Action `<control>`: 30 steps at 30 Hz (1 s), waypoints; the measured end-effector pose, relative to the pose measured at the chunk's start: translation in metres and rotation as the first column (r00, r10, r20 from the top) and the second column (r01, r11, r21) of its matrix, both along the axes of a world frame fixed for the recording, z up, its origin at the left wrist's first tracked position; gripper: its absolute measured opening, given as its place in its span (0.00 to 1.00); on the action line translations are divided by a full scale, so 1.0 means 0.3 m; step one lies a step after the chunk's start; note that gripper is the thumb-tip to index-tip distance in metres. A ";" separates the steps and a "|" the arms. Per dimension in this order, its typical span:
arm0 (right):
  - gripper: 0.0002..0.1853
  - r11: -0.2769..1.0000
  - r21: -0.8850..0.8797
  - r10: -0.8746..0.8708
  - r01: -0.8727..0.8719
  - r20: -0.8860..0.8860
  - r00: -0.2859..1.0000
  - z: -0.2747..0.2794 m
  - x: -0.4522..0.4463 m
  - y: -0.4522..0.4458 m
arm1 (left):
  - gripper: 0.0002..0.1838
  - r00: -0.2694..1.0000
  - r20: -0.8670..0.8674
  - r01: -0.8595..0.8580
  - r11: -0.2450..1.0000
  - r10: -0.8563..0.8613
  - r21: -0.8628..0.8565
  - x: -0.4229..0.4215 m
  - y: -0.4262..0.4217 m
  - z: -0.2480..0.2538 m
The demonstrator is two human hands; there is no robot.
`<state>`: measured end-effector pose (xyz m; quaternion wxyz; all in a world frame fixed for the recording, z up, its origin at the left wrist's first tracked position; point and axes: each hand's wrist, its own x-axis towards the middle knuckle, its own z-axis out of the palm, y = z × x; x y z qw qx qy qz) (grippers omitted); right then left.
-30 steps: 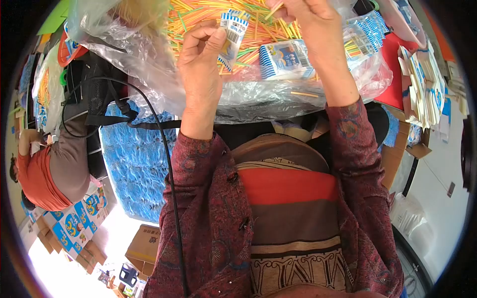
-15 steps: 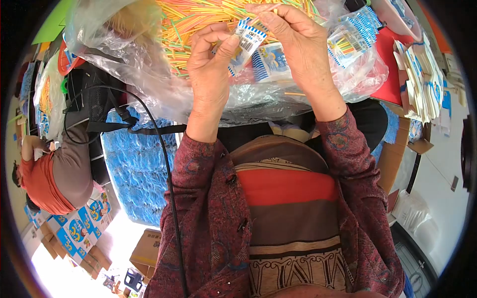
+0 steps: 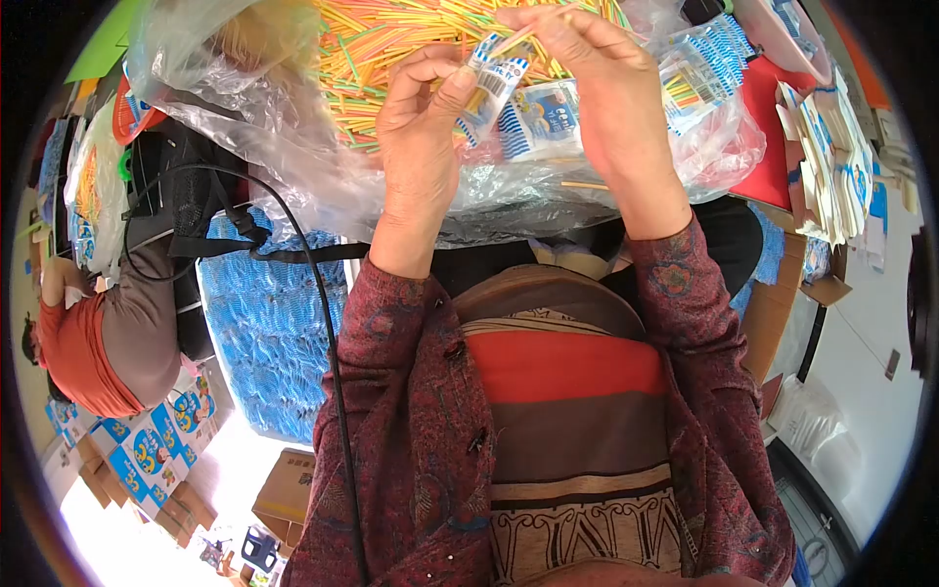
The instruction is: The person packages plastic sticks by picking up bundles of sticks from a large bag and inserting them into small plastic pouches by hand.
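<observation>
My left hand [image 3: 419,132] is closed on a small clear packet [image 3: 497,84] with blue-and-white striped edges and a barcode. The packet is tilted, its upper end toward my right hand. My right hand [image 3: 616,98] pinches some thin coloured sticks [image 3: 515,40] at that upper end; whether they reach inside I cannot tell. Beneath both hands spreads a heap of yellow, green, orange and pink sticks [image 3: 367,54] on clear plastic sheeting [image 3: 293,166]. Another striped packet [image 3: 543,119] lies just below the one I hold.
Striped packets with sticks inside [image 3: 696,83] lie at right, near a pink basin [image 3: 782,34]. Flattened printed cartons [image 3: 831,161] stand beyond. A bin of blue striped packets [image 3: 264,323] is by my left side. A black cable [image 3: 328,323] hangs across my left arm. Another person [image 3: 98,342] sits far left.
Both hands have shifted slightly to the right, the packet moving with my left hand. My right hand still pinches sticks by its upper end. The person at left has moved a little.
</observation>
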<state>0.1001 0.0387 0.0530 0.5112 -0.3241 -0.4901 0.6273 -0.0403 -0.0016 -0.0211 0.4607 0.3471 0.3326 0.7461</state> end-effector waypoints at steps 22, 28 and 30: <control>0.15 0.992 0.122 -0.034 0.017 0.138 0.990 0.009 0.039 0.010 | 0.05 0.998 0.010 0.055 0.998 -0.054 -0.026 0.009 -0.008 -0.025; 0.18 0.996 0.023 -0.080 0.087 -0.230 0.970 0.029 -0.017 -0.002 | 0.06 0.999 -0.034 0.027 1.000 -0.028 -0.010 0.030 0.002 -0.031; 0.18 0.997 -0.031 -0.070 0.065 -0.209 0.975 0.004 -0.036 -0.002 | 0.05 0.999 -0.048 0.017 1.000 -0.018 -0.021 0.035 0.000 -0.023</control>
